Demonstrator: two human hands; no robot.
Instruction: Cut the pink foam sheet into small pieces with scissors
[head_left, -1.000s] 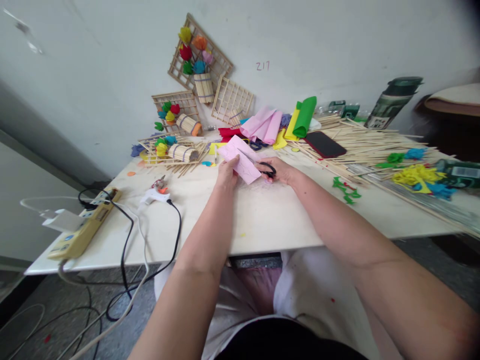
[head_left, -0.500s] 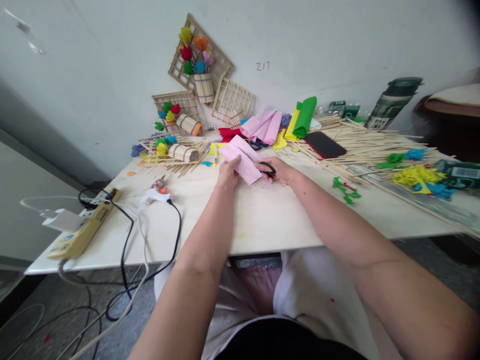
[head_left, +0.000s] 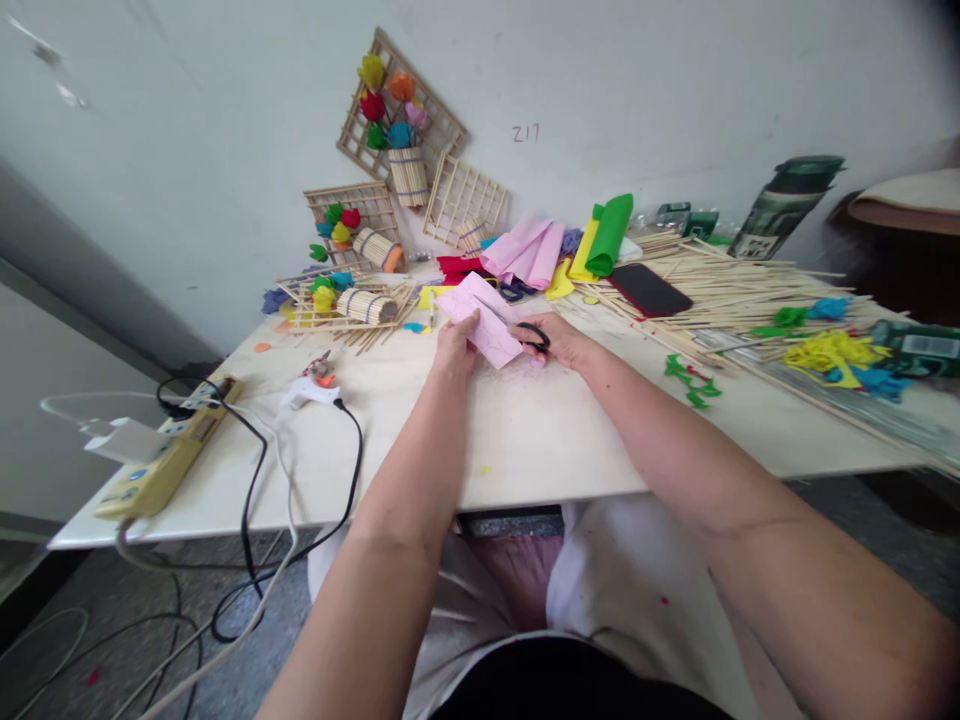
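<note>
A pink sheet [head_left: 491, 330] with faint drawn lines is pinched by its left edge in my left hand [head_left: 457, 345], just above the table. My right hand [head_left: 559, 340] is wrapped round the black handles of a pair of scissors [head_left: 534, 336]. The scissor blades lie at the sheet's right side, where a slit shows; the tips are hard to make out. Under the sheet's lower right corner rests a small pink scrap [head_left: 535, 364]. Beyond the sheet lie folded pink material [head_left: 529, 250] and a red piece [head_left: 459, 267].
Thin wooden sticks [head_left: 720, 285] and a phone [head_left: 651, 290] lie to the right, near green scraps [head_left: 691, 380]. On the left are a white glue gun [head_left: 311, 391], a power strip [head_left: 172, 450] and trailing cables. Stick lattices with colourful flowers [head_left: 386, 105] lean on the wall.
Almost nothing differs. The pink scrap below the sheet shows a little more, and my right hand with the scissors has shifted very slightly left.
</note>
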